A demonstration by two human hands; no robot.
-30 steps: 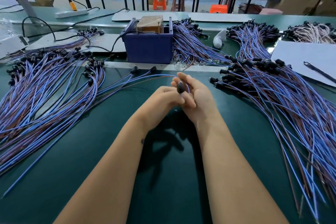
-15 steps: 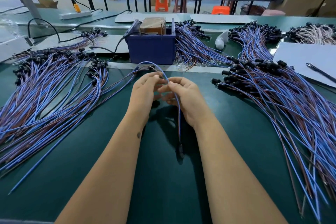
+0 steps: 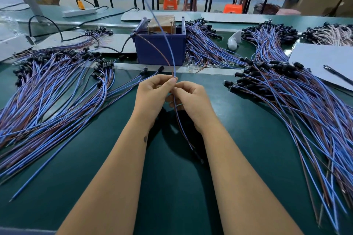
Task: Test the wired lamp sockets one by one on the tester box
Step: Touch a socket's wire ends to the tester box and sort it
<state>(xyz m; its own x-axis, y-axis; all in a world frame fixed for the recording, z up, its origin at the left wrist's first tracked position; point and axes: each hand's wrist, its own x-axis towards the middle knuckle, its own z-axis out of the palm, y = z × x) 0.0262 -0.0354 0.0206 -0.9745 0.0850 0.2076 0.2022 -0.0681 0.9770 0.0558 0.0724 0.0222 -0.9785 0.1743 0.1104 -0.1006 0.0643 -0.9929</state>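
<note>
Sockets in a large fanned heap (image 3: 49, 86) are lying at far left on the green table (image 3: 248, 139), black heads pointing toward the middle; I am guessing this is one of the two sorting piles, tested or waiting, though I cannot tell which. Too many to count. Two loose sockets (image 3: 152, 70) are lying apart from that heap, just short of the tester box.

Left hand (image 3: 152, 97) is pinching the wire pair between thumb and forefinger, fingers curled. Above the pinch the leads are splitting: one blue wire (image 3: 168, 44) is arching up and over the tester box (image 3: 159, 47), one brown wire (image 3: 152, 46) is curving toward the box's left side. I am reading this spread as deliberate, one lead per contact. Two thin upright pins are showing on top of the box; whether either lead is touching one I cannot tell.

Right hand (image 3: 193, 101), touching the left, is gripping the same pair just below, fingers curled round it. The rest of the pair is running toward me between the forearms, with a small dark end, probably the socket under test (image 3: 200, 160), low near the right forearm.

Behind the box a third bundle (image 3: 202, 49) is fanning right. Further right, a big pile (image 3: 286, 97) of sockets is facing inward, two smaller bundles behind it. A pen (image 3: 337, 74) is resting on a white sheet at the far edge.
</note>
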